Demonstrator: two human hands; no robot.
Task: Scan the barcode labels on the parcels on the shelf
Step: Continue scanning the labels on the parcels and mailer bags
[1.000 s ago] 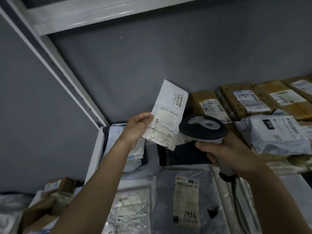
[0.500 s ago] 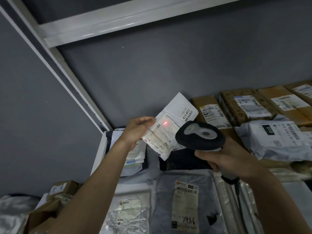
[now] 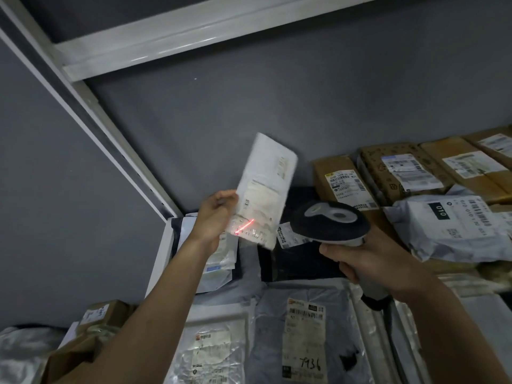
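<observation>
- While I watch through the head camera, my left hand [image 3: 214,217] pinches a white envelope parcel [image 3: 263,189] by its left edge, holding it up above the shelf [image 3: 163,253]; the parcel is blurred.
- Red scan line [image 3: 244,226]: a short slanted streak on the parcel's lower label, just right of my left fingers.
- My right hand [image 3: 371,261] grips the handle of the barcode scanner [image 3: 331,221], fingers curled round it; the scanner's dark head sits just right of the held parcel and faces it.
- Grey poly bag marked "7936" [image 3: 304,336]: flat on the shelf, below the held parcel.
- Clear-wrapped packet [image 3: 213,350]: beside that bag, on its left.
- Brown cartons [image 3: 399,167]: a row at the back, right of the held parcel, labels up.
- Grey bag marked "010" [image 3: 454,225]: in front of the cartons, right of the scanner.
</observation>
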